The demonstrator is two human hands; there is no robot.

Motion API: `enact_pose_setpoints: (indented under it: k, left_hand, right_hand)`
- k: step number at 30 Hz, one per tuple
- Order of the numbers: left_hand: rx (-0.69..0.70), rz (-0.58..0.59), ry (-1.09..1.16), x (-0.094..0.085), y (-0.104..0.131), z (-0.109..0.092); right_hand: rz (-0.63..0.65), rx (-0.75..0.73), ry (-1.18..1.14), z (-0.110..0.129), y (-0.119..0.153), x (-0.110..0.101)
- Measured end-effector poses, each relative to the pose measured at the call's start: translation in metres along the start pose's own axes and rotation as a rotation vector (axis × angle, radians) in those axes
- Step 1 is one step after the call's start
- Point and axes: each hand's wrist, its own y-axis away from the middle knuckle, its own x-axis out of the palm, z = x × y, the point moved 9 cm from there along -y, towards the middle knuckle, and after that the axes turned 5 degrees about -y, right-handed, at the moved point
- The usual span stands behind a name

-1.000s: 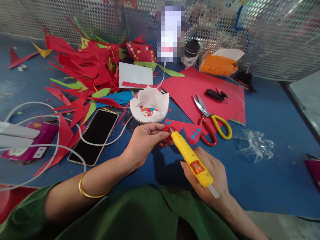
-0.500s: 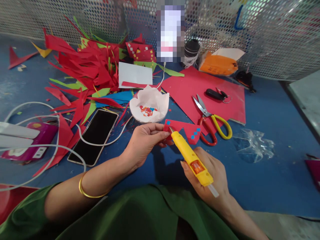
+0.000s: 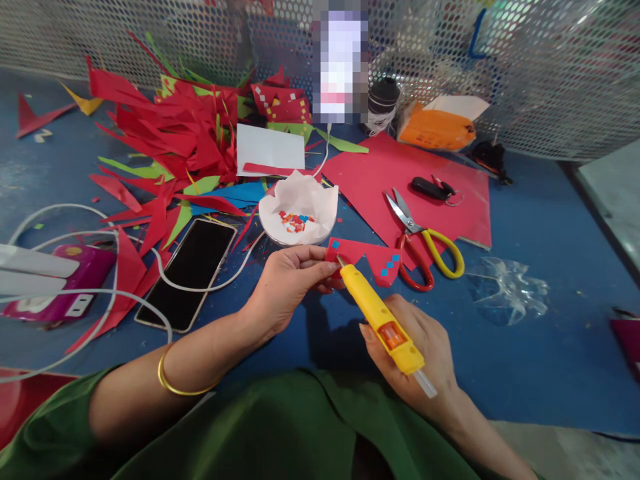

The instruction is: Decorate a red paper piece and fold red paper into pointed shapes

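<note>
Between its thumb and fingers my left hand (image 3: pixel 293 283) pinches the left end of a red paper piece (image 3: pixel 370 256) with blue squares on it. My right hand (image 3: pixel 415 347) is wrapped round a yellow glue gun (image 3: pixel 377 309), whose metal tip is over the left part of the red piece, near a blue square. A clear glue stick (image 3: pixel 425 384) sticks out of the gun's rear end. Just beyond my left hand stands a paper-lined bowl (image 3: pixel 320 203) with small coloured bits in it.
Scissors (image 3: pixel 411 223) lie partly on a large red sheet (image 3: pixel 373 173), near a black key fob (image 3: pixel 429 189). A phone (image 3: pixel 193 267), white cables and a purple device (image 3: pixel 85 273) are at left. Red and green scraps (image 3: pixel 175 133) lie behind, clear plastic (image 3: pixel 515 290) at right.
The glue gun, my right hand and the red piece have shifted very slightly to the left. My left hand keeps its hold on the piece.
</note>
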Motion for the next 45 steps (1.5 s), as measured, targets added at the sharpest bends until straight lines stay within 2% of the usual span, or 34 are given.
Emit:
enact_pose_setpoints:
  k: [12, 16, 22, 30, 39, 42, 45]
  left_hand:
    - [-0.002, -0.026, -0.027, -0.003, 0.0, 0.0]
    - [0.005, -0.019, -0.012, -0.002, -0.001, 0.0]
    - [0.013, -0.005, 0.017, -0.001, -0.001, 0.001]
    - [0.017, -0.013, -0.024, 0.0, 0.0, -0.001]
    - [0.008, -0.045, -0.006, -0.005, -0.001, 0.002]
    - [0.016, -0.035, -0.01, -0.004, -0.001, 0.001]
    - [0.028, -0.018, -0.009, -0.003, -0.002, 0.0]
  right_hand:
    - [-0.045, -0.016, 0.005, 0.001, 0.001, -0.005]
    - [-0.017, 0.004, 0.016, 0.0, 0.0, -0.002]
    - [0.008, 0.038, -0.159, -0.002, 0.001, 0.001]
    - [0.013, 0.065, -0.119, -0.005, 0.002, 0.002]
    - [-0.097, 0.036, -0.023, -0.005, 0.004, -0.009]
    - [-0.055, 0.058, -0.014, -0.006, 0.002, -0.006]
    - [-0.004, 0.071, -0.114, -0.004, 0.001, -0.002]
